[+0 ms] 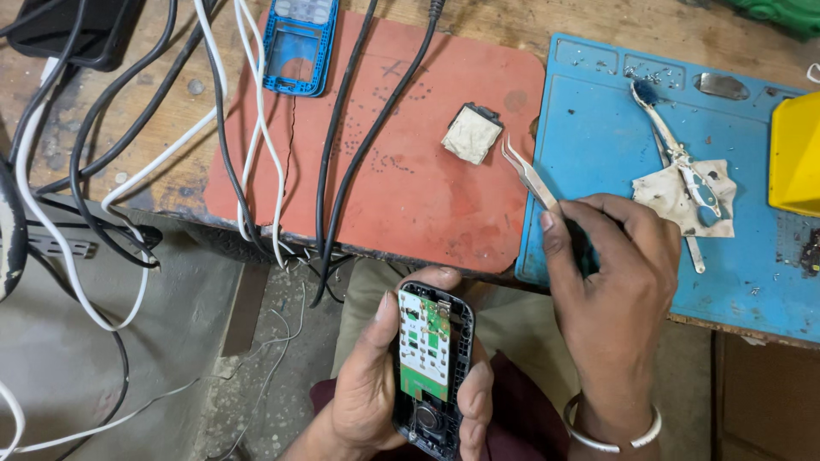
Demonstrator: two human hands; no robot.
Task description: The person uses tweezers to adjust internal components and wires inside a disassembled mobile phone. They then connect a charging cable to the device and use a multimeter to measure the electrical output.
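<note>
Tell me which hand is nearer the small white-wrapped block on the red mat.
Right. The right hand, holding tweezers, sits just right of and below the block; the left hand holds the opened phone below the bench edge.

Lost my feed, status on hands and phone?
Left hand grips opened phone, circuit board exposed. Right hand holds tweezers, tips off the phone. Nothing between them.

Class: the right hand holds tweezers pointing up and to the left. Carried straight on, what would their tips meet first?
Probably the small grimy pad on the red mat, just beyond the tweezers in the right hand; depth is unclear.
</note>
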